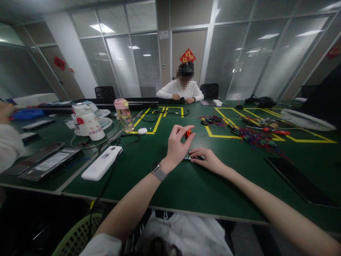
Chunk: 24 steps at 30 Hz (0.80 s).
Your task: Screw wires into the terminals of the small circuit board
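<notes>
Pinching one small orange part [188, 133], left hand [177, 145]; right hand [206, 159] flat, fingers loosely spread, on one small board [187, 157]

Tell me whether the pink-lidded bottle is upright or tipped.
Upright: the bottle stands on its base on the green table, lid on top.

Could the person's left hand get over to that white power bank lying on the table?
Probably yes. The left hand is pinching a small orange part, but only bare green table and a thin cable lie between it and the white power bank.
</notes>
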### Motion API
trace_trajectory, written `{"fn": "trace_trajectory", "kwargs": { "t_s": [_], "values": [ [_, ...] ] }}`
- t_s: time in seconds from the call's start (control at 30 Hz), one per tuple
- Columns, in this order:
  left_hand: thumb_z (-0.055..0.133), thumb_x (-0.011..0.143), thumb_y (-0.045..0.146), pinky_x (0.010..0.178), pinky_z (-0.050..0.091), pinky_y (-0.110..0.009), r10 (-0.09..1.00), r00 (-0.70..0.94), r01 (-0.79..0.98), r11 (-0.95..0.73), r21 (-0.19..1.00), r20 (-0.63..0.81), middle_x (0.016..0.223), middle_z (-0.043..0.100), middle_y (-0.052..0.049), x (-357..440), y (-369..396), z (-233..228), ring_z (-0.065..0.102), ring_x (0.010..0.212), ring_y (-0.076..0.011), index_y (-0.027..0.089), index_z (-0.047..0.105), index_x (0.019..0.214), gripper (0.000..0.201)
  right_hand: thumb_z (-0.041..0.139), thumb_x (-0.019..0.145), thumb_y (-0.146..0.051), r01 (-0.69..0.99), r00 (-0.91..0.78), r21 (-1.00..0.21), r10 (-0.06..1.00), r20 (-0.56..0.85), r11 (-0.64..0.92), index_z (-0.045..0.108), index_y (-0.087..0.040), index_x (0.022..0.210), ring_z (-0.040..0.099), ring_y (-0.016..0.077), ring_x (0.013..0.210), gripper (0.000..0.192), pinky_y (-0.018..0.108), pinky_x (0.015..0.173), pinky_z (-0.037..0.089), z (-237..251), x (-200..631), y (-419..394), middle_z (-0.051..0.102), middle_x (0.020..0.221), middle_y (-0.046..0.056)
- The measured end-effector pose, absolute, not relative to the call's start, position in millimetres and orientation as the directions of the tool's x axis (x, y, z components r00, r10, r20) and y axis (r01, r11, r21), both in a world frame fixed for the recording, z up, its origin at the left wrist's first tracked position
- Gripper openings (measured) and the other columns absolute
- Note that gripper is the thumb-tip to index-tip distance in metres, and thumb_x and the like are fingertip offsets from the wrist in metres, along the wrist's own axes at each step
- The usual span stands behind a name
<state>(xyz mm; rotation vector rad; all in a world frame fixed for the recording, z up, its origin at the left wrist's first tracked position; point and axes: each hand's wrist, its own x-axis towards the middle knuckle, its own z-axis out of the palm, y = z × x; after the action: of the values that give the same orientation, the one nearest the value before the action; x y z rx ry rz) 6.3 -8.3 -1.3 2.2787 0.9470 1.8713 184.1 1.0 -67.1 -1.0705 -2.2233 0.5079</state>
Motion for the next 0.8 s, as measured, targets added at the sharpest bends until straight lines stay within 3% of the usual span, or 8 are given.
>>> {"fn": "trace_trajectory", "kwargs": {
  "t_s": [0.27,0.4,0.6,0.8],
  "values": [
    [0.039,0.097,0.019,0.091,0.047,-0.033,0.505,0.119,0.355,-0.826,0.438,0.855,0.112,0.06,-0.009,4.4,-7.5,-1.5,0.058,0.104,-0.0167,0.019,0.054,0.126,0.032,0.068,0.08,-0.027,0.549,-0.492,-0.568,0.786,0.375,0.614,0.076,-0.023,0.091,0.064,0.0263,0.106,0.014,0.045,0.097,0.048,-67.7,184.7,1.3,0.072,0.108,0.007],
    [0.046,0.095,0.02,0.081,0.05,-0.03,0.499,0.116,0.362,-0.827,0.431,0.859,0.101,0.064,-0.006,4.2,-7.0,-0.7,0.061,0.09,-0.015,0.019,0.057,0.12,0.028,0.067,0.08,-0.027,0.546,-0.495,-0.568,0.784,0.374,0.616,0.076,-0.023,0.091,0.064,0.026,0.105,0.015,0.045,0.096,0.048,-66.5,184.5,0.6,0.072,0.108,0.008],
    [0.063,0.086,0.025,0.071,0.047,-0.025,0.475,0.055,0.436,-0.803,0.407,0.879,0.081,0.054,-0.001,5.4,-8.8,0.4,0.053,0.073,-0.012,0.019,0.066,0.097,0.013,0.068,0.08,-0.027,0.552,-0.487,-0.569,0.79,0.374,0.609,0.076,-0.022,0.09,0.064,0.0268,0.106,0.014,0.045,0.096,0.049,-67.3,184.4,0.7,0.072,0.107,0.008],
    [0.04,0.097,0.022,0.087,0.048,-0.031,0.501,0.113,0.365,-0.824,0.433,0.858,0.106,0.061,-0.008,4.7,-8.7,-1.7,0.059,0.099,-0.0155,0.02,0.058,0.122,0.03,0.068,0.08,-0.026,0.548,-0.492,-0.566,0.785,0.378,0.616,0.076,-0.023,0.09,0.064,0.0258,0.105,0.014,0.044,0.096,0.049,-68.2,185.2,1.5,0.072,0.108,0.008]
  ]
}}
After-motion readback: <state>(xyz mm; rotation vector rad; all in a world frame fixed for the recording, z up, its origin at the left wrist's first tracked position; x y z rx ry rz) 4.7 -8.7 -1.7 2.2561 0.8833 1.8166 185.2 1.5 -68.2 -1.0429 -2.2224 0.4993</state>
